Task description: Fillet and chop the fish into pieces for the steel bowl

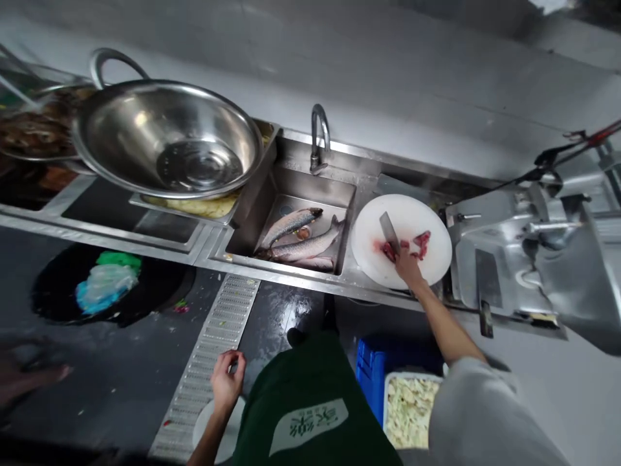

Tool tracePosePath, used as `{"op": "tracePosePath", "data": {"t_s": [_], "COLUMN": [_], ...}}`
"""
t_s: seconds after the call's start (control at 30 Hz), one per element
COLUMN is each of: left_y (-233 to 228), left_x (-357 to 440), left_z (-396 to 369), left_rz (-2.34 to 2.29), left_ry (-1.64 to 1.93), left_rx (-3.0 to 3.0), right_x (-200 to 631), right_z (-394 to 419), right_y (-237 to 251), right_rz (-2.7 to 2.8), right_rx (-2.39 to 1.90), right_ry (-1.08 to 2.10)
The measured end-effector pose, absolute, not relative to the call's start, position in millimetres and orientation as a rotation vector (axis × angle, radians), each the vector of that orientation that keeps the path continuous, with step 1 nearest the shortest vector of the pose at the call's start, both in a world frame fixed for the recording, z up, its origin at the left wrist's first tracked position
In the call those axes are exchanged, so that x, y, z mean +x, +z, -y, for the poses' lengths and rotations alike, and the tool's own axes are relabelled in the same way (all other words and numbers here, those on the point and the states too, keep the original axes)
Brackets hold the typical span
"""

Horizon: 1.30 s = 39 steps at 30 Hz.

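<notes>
My right hand (410, 268) grips a cleaver (389, 232) near its handle, with the blade over the round white cutting board (369, 220). Dark red meat pieces (422, 244) lie on the board, some beside the blade and partly hidden by it and my fingers. A pinkish wet smear surrounds the cut pieces. Down at the lower left, my left hand (228, 382) hangs in the air above the floor, away from the counter. Its fingers are loosely curled, the thumb apart from them, and nothing shows in it.
Whole fish (310, 248) lie in the sink (344, 194) under a faucet (317, 139). A large steel bowl (208, 116) stands left. A second knife (486, 278) rests by the machine (563, 259) at right. Below are a blue crate (371, 369) and another person's blurred hand (48, 375).
</notes>
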State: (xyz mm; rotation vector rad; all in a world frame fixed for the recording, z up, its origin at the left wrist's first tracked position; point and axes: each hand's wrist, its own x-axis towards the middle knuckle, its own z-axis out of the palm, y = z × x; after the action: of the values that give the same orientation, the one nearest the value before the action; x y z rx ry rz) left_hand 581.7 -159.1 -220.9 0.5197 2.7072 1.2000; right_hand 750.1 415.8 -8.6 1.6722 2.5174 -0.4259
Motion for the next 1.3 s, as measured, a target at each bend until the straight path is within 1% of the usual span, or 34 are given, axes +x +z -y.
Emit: {"op": "tracePosePath", "data": {"t_s": [0.1,0.17,0.23,0.33,0.43,0.57,0.63,0.7,0.83,1.0,1.1,1.23,1.3], "left_y": [-215.1,-210.7,-203.6,-184.4,-160.3,-144.2,-147.7,-156.3,-173.1,-174.8,-173.5,-180.6,-187.4], "left_x": [574.4,567.6,563.6,566.9,582.8,613.3,625.2,632.3,634.8,625.2,612.4,592.2,583.9], "left_z": [155.7,133.5,92.7,-4.0,-128.6,-280.5,-328.8,-354.1,-354.6,-314.3,-271.8,-195.1,-154.0], "left_rz": [-2.720,-2.678,-2.592,-2.407,-2.157,-1.874,-1.784,-1.744,-1.809,-2.030,-2.171,-2.331,-2.393], "left_ry": [1.177,1.192,1.243,1.349,1.485,1.602,1.582,1.535,1.539,1.672,1.663,1.540,1.484], "left_rx": [0.500,0.524,0.598,0.831,1.146,1.403,1.495,1.551,1.535,1.355,1.252,1.164,1.109], "right_x": [745.5,748.7,753.0,757.5,763.2,780.1,788.6,792.7,787.1,777.9,775.1,767.4,764.4], "right_z": [-411.6,-419.3,-428.3,-437.4,-444.5,-454.5,-455.5,-452.2,-438.5,-426.3,-419.2,-408.9,-408.7], "right_y": [-45.3,-54.3,-55.2,-54.4,-56.1,-56.8,-55.9,-55.4,-56.9,-58.4,-61.6,-65.0,-58.7], "right_rz": [-2.352,-2.325,-2.322,-2.366,-2.433,-2.494,-2.450,-2.422,-2.399,-2.413,-2.429,-2.410,-2.415], "right_rx": [1.537,1.541,1.540,1.491,1.435,1.571,1.648,1.615,1.465,1.412,1.422,1.414,1.415], "right_ry": [-0.475,-0.483,-0.497,-0.530,-0.568,-0.520,-0.489,-0.497,-0.574,-0.592,-0.582,-0.577,-0.561]}}
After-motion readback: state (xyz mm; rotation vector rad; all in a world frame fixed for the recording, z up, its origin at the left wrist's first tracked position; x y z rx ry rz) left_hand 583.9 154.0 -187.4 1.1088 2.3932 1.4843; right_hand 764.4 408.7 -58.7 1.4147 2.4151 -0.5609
